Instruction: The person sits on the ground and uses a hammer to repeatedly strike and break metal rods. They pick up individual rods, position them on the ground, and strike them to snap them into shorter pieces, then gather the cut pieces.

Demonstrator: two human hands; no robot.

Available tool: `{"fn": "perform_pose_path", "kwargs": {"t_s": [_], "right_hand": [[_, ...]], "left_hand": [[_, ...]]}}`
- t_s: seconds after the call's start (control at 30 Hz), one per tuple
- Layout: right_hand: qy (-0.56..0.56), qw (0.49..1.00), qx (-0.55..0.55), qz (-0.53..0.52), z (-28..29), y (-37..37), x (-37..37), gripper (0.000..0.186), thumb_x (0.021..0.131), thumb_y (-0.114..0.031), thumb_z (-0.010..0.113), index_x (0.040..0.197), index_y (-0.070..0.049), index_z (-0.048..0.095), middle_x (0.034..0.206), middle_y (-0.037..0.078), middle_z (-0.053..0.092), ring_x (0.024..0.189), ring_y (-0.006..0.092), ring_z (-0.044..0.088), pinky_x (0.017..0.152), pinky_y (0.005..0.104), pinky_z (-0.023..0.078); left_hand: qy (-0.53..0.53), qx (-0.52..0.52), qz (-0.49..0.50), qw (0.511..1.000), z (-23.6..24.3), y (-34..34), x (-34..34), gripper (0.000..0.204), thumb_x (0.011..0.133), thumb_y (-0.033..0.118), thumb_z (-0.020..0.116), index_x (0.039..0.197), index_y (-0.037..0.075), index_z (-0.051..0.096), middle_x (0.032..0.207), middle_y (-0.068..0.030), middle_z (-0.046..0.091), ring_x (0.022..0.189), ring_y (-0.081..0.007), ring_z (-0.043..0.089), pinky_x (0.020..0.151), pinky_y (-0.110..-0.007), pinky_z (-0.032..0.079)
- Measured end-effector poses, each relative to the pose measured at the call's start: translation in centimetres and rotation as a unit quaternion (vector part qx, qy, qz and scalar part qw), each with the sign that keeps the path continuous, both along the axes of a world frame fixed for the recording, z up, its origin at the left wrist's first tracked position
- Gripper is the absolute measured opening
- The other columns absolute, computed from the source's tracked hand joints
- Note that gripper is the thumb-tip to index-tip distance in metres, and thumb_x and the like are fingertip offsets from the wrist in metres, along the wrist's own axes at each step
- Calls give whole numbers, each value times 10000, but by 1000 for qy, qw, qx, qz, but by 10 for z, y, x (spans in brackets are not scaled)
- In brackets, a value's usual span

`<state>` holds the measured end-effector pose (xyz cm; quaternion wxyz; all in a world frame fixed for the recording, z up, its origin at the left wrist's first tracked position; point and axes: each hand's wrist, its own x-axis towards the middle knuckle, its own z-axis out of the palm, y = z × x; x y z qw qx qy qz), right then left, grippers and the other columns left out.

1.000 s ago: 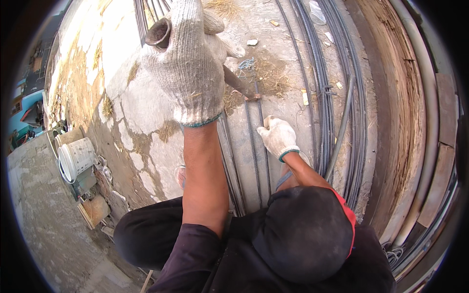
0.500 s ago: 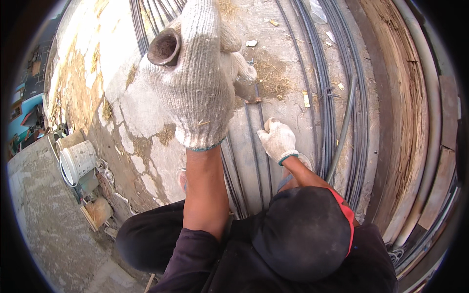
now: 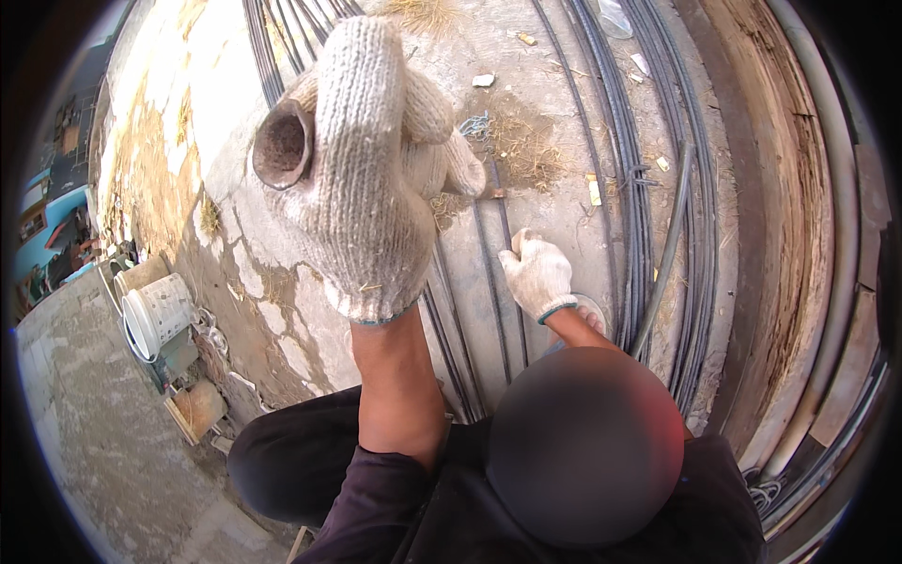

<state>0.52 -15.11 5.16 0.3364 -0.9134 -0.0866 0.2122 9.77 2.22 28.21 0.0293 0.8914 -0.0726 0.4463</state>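
Observation:
My left hand (image 3: pixel 366 179), in a white knitted glove, is raised close to the camera and closed around a hollow metal handle. The round, rusty open end of this metal handle (image 3: pixel 284 146) sticks out on the left of the fist; the rest is hidden behind the glove. Lower and to the right, my gloved right hand (image 3: pixel 538 274) is closed on a thin steel rod (image 3: pixel 514 324) near the ground. Another rod (image 3: pixel 489 273) runs beside it. A small reddish-brown piece (image 3: pixel 493 194) sits at the rods beyond my right hand.
Bundles of long steel rods (image 3: pixel 628 197) lie on the concrete to the right, beside a grey pipe (image 3: pixel 669 244) and weathered timber (image 3: pixel 770 188). Blue string (image 3: pixel 475 125) and straw (image 3: pixel 526 141) lie ahead. A white bucket (image 3: pixel 160 315) rests at left. A dark-capped head (image 3: pixel 583 446) fills the lower middle.
My left hand has shifted slightly left and down with the metal handle, uncovering blue string beyond it. My right hand stays at the rod.

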Motion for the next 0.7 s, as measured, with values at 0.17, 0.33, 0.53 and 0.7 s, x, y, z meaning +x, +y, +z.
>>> {"fn": "perform_pose_path", "kwargs": {"t_s": [0.17,0.33,0.53,0.7], "right_hand": [[-21,1000,3,0,-4,-2,-4,277,939,-308,667,1020,-43,680,969,229,735,920,422,724,846,526,573],[4,1000,-9,5,-2,1,-3,269,931,-295,661,1012,-40,682,972,228,737,928,424,724,848,532,573],[14,1000,-5,6,1,-1,4,267,922,-334,730,924,-74,669,949,202,727,921,425,713,836,541,551],[60,997,-30,45,10,1,17,326,907,-377,746,930,-55,704,1002,227,745,996,434,708,878,529,550]], "left_hand": [[-42,-109,-22,993,-6,-7,11,202,976,153,751,1140,36,734,858,-46,678,726,-138,647,636,-302,539],[-93,-190,-38,977,-13,-8,37,173,1038,199,714,1027,28,731,764,-44,662,609,-119,626,530,-293,525],[-9,-534,-114,837,-3,-19,44,183,1029,201,735,1007,20,732,765,-50,682,593,-142,645,540,-324,558],[15,-591,-127,796,3,-21,45,203,1028,210,710,970,17,727,761,-77,687,610,-183,660,562,-348,565]]}}
